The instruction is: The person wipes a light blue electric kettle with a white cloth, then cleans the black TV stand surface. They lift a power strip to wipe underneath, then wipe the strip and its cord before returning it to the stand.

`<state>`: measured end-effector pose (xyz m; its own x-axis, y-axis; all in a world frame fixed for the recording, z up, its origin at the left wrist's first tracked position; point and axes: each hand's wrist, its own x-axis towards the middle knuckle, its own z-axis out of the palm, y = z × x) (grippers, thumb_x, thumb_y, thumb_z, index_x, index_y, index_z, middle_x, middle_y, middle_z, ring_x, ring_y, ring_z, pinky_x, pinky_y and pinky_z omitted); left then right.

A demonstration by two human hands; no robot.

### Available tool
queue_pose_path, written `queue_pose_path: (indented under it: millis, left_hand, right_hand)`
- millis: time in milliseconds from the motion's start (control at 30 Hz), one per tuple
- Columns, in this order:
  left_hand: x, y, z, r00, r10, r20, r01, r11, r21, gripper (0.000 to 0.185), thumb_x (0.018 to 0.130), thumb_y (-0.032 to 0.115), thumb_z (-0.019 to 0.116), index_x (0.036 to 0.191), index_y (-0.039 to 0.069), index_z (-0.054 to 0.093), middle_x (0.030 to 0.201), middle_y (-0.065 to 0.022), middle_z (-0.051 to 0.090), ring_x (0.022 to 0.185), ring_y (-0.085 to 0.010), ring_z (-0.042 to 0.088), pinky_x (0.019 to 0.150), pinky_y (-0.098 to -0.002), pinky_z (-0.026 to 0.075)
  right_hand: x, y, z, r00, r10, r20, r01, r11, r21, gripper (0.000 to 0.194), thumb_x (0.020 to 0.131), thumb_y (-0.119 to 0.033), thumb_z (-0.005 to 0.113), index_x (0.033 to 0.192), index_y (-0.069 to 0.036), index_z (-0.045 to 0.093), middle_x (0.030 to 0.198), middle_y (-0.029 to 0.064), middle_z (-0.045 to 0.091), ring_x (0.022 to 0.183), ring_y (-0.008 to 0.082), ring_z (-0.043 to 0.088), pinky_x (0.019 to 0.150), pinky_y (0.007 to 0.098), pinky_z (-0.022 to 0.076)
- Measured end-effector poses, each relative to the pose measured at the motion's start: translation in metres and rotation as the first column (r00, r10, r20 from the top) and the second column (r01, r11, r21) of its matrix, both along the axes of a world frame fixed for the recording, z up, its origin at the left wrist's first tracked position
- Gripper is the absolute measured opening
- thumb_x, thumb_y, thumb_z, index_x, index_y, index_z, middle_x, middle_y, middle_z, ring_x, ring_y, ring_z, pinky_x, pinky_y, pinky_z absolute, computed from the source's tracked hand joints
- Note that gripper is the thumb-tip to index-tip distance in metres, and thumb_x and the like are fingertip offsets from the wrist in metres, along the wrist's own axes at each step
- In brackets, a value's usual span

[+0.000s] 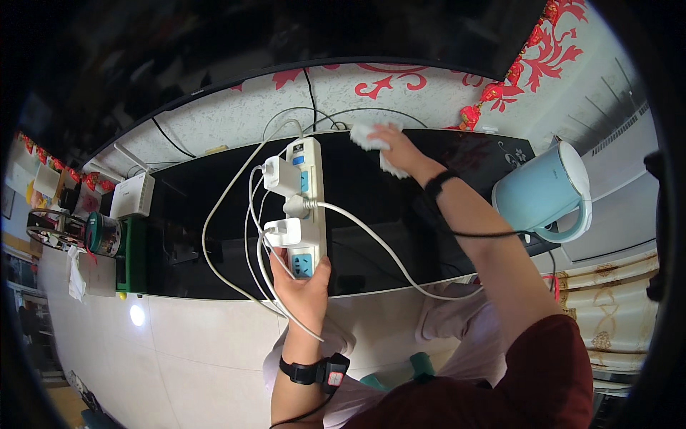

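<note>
My left hand [300,284] grips the near end of a white power strip [316,177], holding it over the glossy black cabinet top [370,236]. Two white charger adapters [292,231] and a white plug [296,206] sit in its sockets, and white cables trail from them on both sides. One socket, closest to my fingers, has nothing plugged in. Toward the back edge of the cabinet, my right hand [396,147] presses a crumpled white cloth or wipe [370,138] against the surface. Part of the cloth is hidden beneath the hand.
A light-blue electric kettle [536,187] stands at the right end. On the left are a white router [133,195], a green box [133,252] and a round green tin [104,233]. A large black television [300,32] overhangs the back, with loose black cables [311,96] below it.
</note>
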<state>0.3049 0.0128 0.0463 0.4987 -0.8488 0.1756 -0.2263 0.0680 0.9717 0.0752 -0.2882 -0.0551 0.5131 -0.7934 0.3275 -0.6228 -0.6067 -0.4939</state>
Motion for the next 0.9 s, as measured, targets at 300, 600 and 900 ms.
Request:
queue_pose_path:
  millis: [300,600,900]
  left_hand:
    - [0.002,-0.005,-0.004,0.999,0.014,-0.039,-0.015,1.000,-0.009,0.065,0.070,-0.001,0.075,0.128,-0.004,0.046,0.121,-0.0154,0.056,0.110,-0.0243,0.056,0.097,-0.0334,0.043]
    - [0.000,0.002,-0.004,0.999,0.012,0.030,-0.012,1.000,-0.013,0.056,0.073,0.002,0.074,0.122,-0.002,0.048,0.114,-0.0114,0.057,0.105,-0.0201,0.056,0.095,-0.0327,0.043]
    - [-0.003,-0.006,-0.005,1.000,-0.002,-0.003,0.002,1.000,-0.032,0.064,0.071,0.005,0.075,0.127,-0.003,0.046,0.116,-0.0147,0.056,0.105,-0.0224,0.057,0.090,-0.0324,0.046]
  right_hand:
    - [0.073,0.095,0.005,0.912,0.382,-0.151,-0.386,0.923,0.008,0.051,0.073,0.000,0.060,0.120,-0.020,0.061,0.141,0.0117,0.047,0.139,0.0390,0.031,0.109,0.0505,0.0323]
    - [-0.048,0.084,0.015,0.952,0.305,-0.009,-0.300,0.942,0.150,0.053,0.071,0.010,0.053,0.120,-0.009,0.061,0.144,0.0158,0.043,0.137,0.0398,0.034,0.114,0.0480,0.0256]
    - [0.025,0.163,0.006,0.852,0.512,0.112,-0.510,0.859,-0.052,0.056,0.065,0.008,0.058,0.114,-0.017,0.065,0.136,0.0107,0.053,0.132,0.0396,0.039,0.109,0.0484,0.0347]
